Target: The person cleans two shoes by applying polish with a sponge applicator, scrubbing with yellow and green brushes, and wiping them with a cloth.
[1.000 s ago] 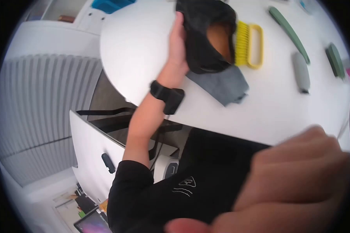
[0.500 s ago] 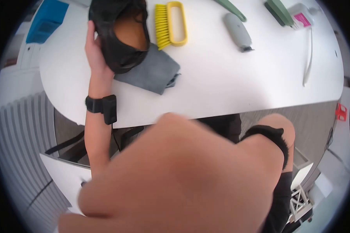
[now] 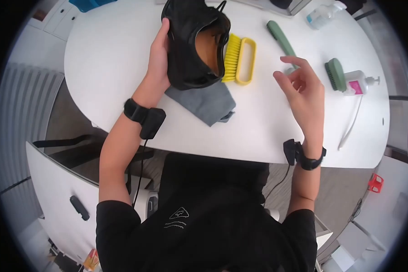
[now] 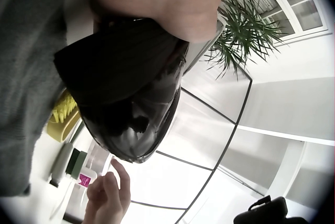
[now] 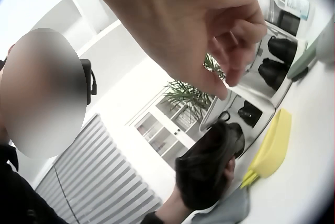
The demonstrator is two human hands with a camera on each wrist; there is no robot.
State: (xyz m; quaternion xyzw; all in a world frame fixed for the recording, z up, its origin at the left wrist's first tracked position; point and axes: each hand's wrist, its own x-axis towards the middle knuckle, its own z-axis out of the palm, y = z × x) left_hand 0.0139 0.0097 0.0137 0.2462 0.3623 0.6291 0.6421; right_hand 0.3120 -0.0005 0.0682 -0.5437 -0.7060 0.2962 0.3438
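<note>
A black shoe (image 3: 180,56) with a tan inside is held by my left hand (image 3: 158,63), fingers spread along its side and thumb up. In the left wrist view the glossy toe of the shoe (image 4: 138,130) fills the middle. Under it on the white table lies a folded grey cloth (image 3: 206,105). A yellow brush (image 3: 253,63) lies right beside the shoe, bristles facing it. My right hand (image 3: 307,93) hovers over the right part of the table, loosely bent and holding nothing. Part of a green-handled brush (image 3: 281,37) shows just beyond its fingertips.
A second green brush (image 3: 335,75) leans by a white pump bottle (image 3: 359,83) on the right. A clear pump bottle (image 3: 321,18) stands farther back. Several black shoes (image 5: 281,50) sit behind the table, and a blue container (image 3: 91,3) at the far left.
My right hand has moved from close in front of the head camera out over the right part of the table. My left hand still holds the shoe; the head view has swung.
</note>
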